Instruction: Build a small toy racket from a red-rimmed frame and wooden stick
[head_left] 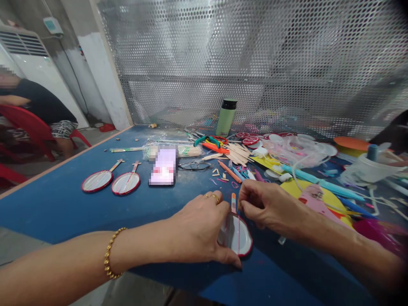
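A round white disc with a red rim (244, 238) lies at the table's front, a thin red line across its face. From its far edge a flat wooden stick (233, 203) with an orange tip points away from me. My left hand (200, 225) grips the disc by its left side, thumb at the near rim and fingers near the stick. Just right of the stick, my right hand (264, 202) is pinched closed; whatever is between its fingertips is too small to make out. Two similar discs with sticks, one outer (97, 181) and one inner (126, 183), rest to the left.
Beyond my hands lie a phone (163, 165), eyeglasses (196, 166), craft sticks (236, 153), and orange-handled scissors (215, 147). A green bottle (225, 118) stands by the perforated metal panel (191, 55). A glue gun (314, 197) and plastic tub (366, 168) are right. Someone sits far left.
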A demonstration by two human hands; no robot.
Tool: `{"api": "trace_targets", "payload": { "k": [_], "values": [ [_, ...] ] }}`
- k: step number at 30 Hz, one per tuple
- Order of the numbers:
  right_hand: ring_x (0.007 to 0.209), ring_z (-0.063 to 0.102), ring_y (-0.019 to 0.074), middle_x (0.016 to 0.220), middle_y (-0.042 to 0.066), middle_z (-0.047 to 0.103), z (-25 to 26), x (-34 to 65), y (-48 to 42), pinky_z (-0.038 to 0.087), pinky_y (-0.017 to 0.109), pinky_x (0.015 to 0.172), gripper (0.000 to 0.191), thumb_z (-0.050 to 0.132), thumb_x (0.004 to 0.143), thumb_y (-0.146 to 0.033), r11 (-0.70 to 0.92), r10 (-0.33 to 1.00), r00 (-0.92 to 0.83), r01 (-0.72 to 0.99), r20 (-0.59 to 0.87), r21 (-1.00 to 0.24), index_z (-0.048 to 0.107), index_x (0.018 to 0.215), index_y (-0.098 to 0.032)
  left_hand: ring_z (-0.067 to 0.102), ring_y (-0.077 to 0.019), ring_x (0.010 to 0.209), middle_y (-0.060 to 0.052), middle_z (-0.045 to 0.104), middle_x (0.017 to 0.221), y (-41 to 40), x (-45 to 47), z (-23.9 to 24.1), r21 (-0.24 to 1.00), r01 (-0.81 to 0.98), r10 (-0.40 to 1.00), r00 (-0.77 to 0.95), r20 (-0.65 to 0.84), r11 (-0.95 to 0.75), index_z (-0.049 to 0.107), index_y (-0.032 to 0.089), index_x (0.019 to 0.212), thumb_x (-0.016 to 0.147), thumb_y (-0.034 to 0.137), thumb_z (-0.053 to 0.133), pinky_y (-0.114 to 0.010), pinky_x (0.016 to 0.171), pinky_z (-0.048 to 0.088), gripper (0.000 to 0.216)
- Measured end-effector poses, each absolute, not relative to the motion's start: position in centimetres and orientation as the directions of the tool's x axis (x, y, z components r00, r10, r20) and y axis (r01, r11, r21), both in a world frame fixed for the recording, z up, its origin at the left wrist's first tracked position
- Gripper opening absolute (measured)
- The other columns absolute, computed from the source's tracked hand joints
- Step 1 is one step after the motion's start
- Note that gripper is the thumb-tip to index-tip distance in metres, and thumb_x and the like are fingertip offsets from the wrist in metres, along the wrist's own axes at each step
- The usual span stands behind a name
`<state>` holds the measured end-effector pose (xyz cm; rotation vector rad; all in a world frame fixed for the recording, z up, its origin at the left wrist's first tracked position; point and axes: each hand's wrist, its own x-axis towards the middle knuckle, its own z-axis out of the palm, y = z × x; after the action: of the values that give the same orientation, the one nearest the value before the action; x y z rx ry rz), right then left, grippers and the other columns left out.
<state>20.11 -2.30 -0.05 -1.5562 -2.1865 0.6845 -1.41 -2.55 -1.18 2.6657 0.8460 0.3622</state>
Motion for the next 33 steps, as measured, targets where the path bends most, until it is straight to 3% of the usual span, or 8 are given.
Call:
{"api": "trace_targets", "payload": {
  "k": [6,11,13,17,20,25,29,33],
  "values": [
    [0.058,0.049,0.0096,0.068,-0.004,0.057,-0.4,19.8,-2.0,0.039,0.021,0.050,0.005,0.056,0.087,-0.024,0.288,0.918,-0.396,0.684,-0.009,-0.670,0.053,0.084,-0.021,0.059,-0.0277,0.093,-0.011,0.059,0.102,-2.6,-1.4,-1.1,0.374,0.509,0.591,0.794,0.145,-0.776,0.060,0.013,0.098,0.071,0.066,0.078,-0.040,0.081,0.051,0.062],
    [0.063,0.056,0.0124,0.074,-0.002,0.063,1.3,19.0,-4.4,0.044,0.023,0.053,0.013,0.054,0.092,-0.033,0.189,0.912,-0.398,0.621,-0.098,-0.760,0.058,0.089,-0.022,0.059,-0.0283,0.091,-0.011,0.058,0.101,-2.6,-1.5,-1.5,0.399,0.511,0.604,0.782,0.152,-0.762,0.060,0.013,0.101,0.068,0.066,0.081,-0.040,0.078,0.052,0.065],
    [0.059,0.054,0.0131,0.070,-0.002,0.061,1.9,18.8,-5.5,0.042,0.025,0.051,0.016,0.053,0.092,-0.036,0.223,0.937,-0.346,0.695,-0.046,-0.683,0.061,0.088,-0.022,0.058,-0.0285,0.093,-0.012,0.058,0.105,-2.6,-1.6,-1.8,0.404,0.493,0.594,0.784,0.178,-0.771,0.059,0.012,0.105,0.068,0.065,0.081,-0.041,0.080,0.052,0.068],
    [0.062,0.055,0.0160,0.073,0.001,0.065,2.1,19.4,-6.7,0.041,0.030,0.058,0.020,0.049,0.090,-0.035,0.297,0.953,-0.244,0.870,0.180,-0.394,0.066,0.088,-0.024,0.058,-0.0295,0.098,-0.014,0.058,0.111,-2.6,-1.7,-2.1,0.390,0.460,0.566,0.794,0.222,-0.798,0.057,0.011,0.112,0.072,0.068,0.076,-0.042,0.085,0.051,0.072],
    [0.067,0.058,0.0178,0.081,0.002,0.069,1.4,20.0,-6.6,0.041,0.033,0.064,0.023,0.047,0.092,-0.036,0.276,0.957,-0.235,0.919,0.171,-0.280,0.067,0.088,-0.024,0.058,-0.0307,0.099,-0.013,0.059,0.107,-2.7,-1.6,-1.9,0.369,0.484,0.577,0.790,0.206,-0.794,0.058,0.012,0.110,0.072,0.068,0.076,-0.043,0.085,0.051,0.070],
    [0.075,0.062,0.0211,0.083,0.004,0.071,0.1,19.3,-6.2,0.039,0.033,0.065,0.030,0.048,0.092,-0.044,0.171,0.983,-0.181,0.961,-0.027,-0.216,0.067,0.083,-0.023,0.059,-0.0302,0.098,-0.012,0.059,0.108,-2.8,-1.5,-1.8,0.359,0.498,0.587,0.784,0.202,-0.789,0.058,0.014,0.106,0.068,0.066,0.081,-0.042,0.085,0.051,0.068],
    [0.071,0.060,0.0197,0.078,0.002,0.069,-0.3,18.7,-6.0,0.035,0.030,0.061,0.025,0.049,0.092,-0.037,0.174,0.983,-0.181,0.967,-0.018,-0.183,0.063,0.079,-0.023,0.059,-0.0303,0.100,-0.013,0.060,0.108,-2.8,-1.7,-1.7,0.331,0.478,0.558,0.803,0.209,-0.813,0.059,0.012,0.106,0.068,0.067,0.080,-0.042,0.087,0.051,0.070],
    [0.071,0.060,0.0189,0.078,0.002,0.069,-0.2,18.9,-6.1,0.036,0.030,0.062,0.029,0.046,0.095,-0.036,0.241,0.970,-0.236,0.941,0.052,-0.236,0.065,0.079,-0.022,0.058,-0.0299,0.101,-0.013,0.060,0.108,-3.0,-1.9,-1.4,0.301,0.489,0.553,0.813,0.182,-0.819,0.061,0.013,0.105,0.072,0.063,0.079,-0.041,0.088,0.050,0.063]
  ]
}}
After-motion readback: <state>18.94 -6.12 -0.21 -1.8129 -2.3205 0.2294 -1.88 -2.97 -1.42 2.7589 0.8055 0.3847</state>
